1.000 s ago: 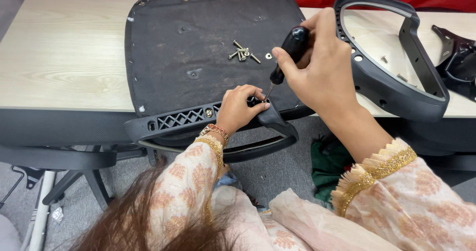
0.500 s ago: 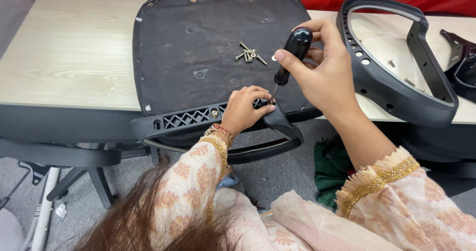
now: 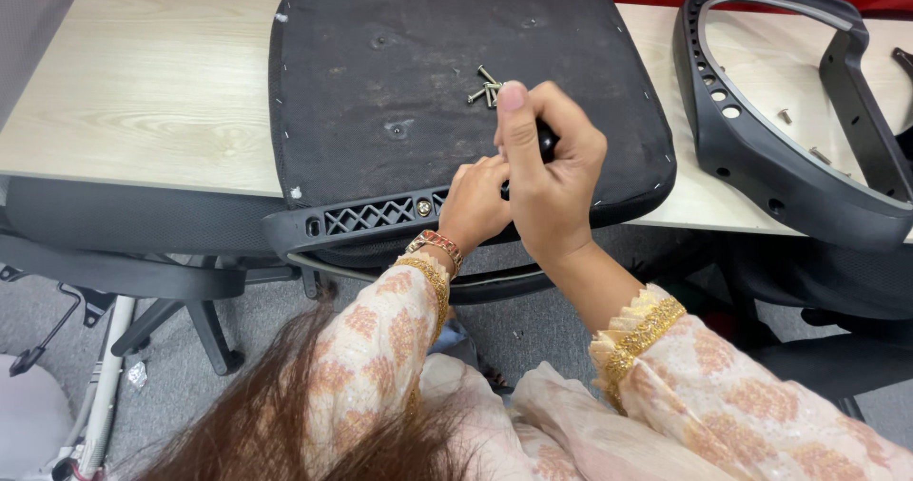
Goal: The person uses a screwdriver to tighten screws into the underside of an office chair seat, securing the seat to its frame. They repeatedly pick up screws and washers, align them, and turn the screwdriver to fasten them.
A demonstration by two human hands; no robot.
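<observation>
My right hand [image 3: 550,172] is fisted round the black screwdriver handle [image 3: 546,142], thumb up — my left hand [image 3: 473,203] pinches at its tip, on the seat bracket [image 3: 371,217]. Upturned chair seat [image 3: 428,82] lies on the desk [image 3: 143,91] — loose screws [image 3: 483,89] just beyond.

You have a black chair seat [image 3: 399,91] lying upside down on the pale wood surface [image 3: 143,91], its fabric-covered underside facing up and its front edge hanging over the near side. A black plastic bracket with a lattice pattern [image 3: 371,217] runs along that near edge, with a brass-coloured screw [image 3: 423,207] set in it. Your screwdriver [image 3: 546,141] has a black handle, mostly hidden inside your grip, standing over the seat's near edge just right of that screw. A small cluster of loose silver screws [image 3: 485,86] lies on the underside, just beyond the handle.
</observation>
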